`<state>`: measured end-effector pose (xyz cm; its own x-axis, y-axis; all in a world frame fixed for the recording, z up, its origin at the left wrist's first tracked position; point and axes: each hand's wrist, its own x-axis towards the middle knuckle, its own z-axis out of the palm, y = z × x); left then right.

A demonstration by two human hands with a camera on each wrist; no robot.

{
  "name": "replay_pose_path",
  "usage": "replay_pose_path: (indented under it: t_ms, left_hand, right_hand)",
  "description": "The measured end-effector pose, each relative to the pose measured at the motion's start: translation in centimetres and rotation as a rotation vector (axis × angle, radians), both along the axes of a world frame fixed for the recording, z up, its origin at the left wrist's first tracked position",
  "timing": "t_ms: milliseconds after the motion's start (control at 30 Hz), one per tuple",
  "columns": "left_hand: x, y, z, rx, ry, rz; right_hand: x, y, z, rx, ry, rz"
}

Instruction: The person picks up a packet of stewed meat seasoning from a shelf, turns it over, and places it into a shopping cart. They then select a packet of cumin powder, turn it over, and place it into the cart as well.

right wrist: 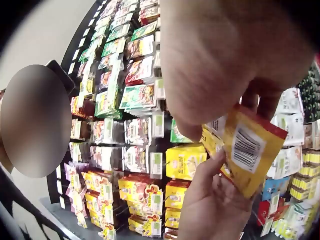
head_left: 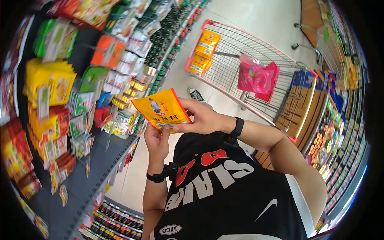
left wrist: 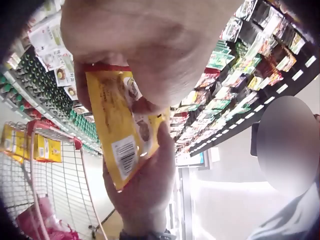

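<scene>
A flat yellow seasoning packet (head_left: 162, 110) with red edges, a small portrait and black characters is held up in front of the chest by both hands. My left hand (head_left: 157, 141) pinches its lower edge, the thumb lying over the front. At the packet's right side my right hand (head_left: 204, 117) grips the edge between thumb and fingers. Its back, with a white barcode label (right wrist: 247, 146), faces the right wrist view. In the left wrist view the packet (left wrist: 112, 120) appears between the two hands, partly covered by the near one.
To the left, racks carry hanging packets, among them yellow ones (head_left: 50, 82). A shopping cart (head_left: 236, 42) stands ahead, holding yellow packs (head_left: 208, 42) and a pink bag (head_left: 258, 78). Shelves of jars (head_left: 320, 140) line the right. Another person's blurred head (left wrist: 287, 145) shows nearby.
</scene>
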<state>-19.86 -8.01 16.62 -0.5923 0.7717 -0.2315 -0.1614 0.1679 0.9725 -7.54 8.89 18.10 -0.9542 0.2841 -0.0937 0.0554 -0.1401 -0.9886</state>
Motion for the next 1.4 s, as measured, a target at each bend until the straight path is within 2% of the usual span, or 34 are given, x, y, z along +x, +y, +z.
replay_pose_path:
  t_ms: [100,133,233,300,333,367,433,500,633,733,833,867,967,1000,1133,1233,1400]
  left_hand:
    - [1.2,4.2,-0.5,-0.071,0.015,-0.099]
    - [1.4,5.6,-0.7,-0.098,0.020,-0.131]
    - [1.5,8.6,-2.6,-0.216,0.169,-0.280]
    - [2.3,10.6,-3.4,-0.225,0.099,-0.256]
    - [2.3,11.3,-3.5,-0.239,0.086,-0.270]
    - [2.3,12.1,-3.7,-0.249,0.074,-0.285]
    - [2.3,13.0,-4.2,-0.278,0.072,-0.321]
    - [2.0,13.5,-4.9,-0.293,0.080,-0.345]
    - [1.0,14.6,-5.5,-0.360,0.102,-0.401]
    - [0.3,14.9,-5.9,-0.415,0.074,-0.419]
    - [-0.2,15.2,-6.6,-0.442,0.070,-0.381]
    - [-0.3,15.3,-6.8,-0.443,0.077,-0.360]
    - [-0.4,15.4,-7.3,-0.463,0.068,-0.331]
    - [-0.4,15.4,-7.5,-0.471,0.061,-0.325]
    - [-0.4,15.6,-8.0,-0.484,0.067,-0.312]
    - [-0.4,15.5,-8.5,-0.491,0.069,-0.297]
    - [-0.2,15.6,-8.7,-0.499,0.083,-0.301]
  right_hand:
    - [1.7,2.1,-3.2,-0.062,0.075,-0.169]
    - [2.7,3.8,-3.0,-0.054,-0.048,-0.101]
    - [4.4,6.8,-7.8,-0.339,-0.044,-0.260]
    - [5.2,9.6,-10.5,-0.509,-0.080,-0.451]
    - [6.0,11.0,-12.8,-0.509,-0.108,-0.547]
    - [6.5,12.4,-14.2,-0.538,-0.168,-0.618]
    - [8.1,15.0,-16.9,-0.495,-0.258,-0.603]
    - [9.6,16.7,-21.4,-0.682,-0.314,-0.620]
    - [10.3,18.0,-28.5,-0.934,-0.553,-0.833]
    - [10.8,18.7,-36.8,-0.930,-0.694,-0.615]
    - [9.8,19.0,-42.5,-0.709,-0.807,-0.462]
    - [9.1,18.2,-45.1,-0.697,-0.700,-0.588]
    - [7.3,18.6,-44.5,-0.539,-0.747,-0.637]
    - [7.2,19.4,-44.3,-0.506,-0.833,-0.521]
    - [6.2,20.1,-44.8,-0.625,-0.821,-0.510]
    - [5.6,19.9,-44.6,-0.688,-0.786,-0.599]
    - [5.1,20.0,-41.5,-0.647,-0.903,-0.635]
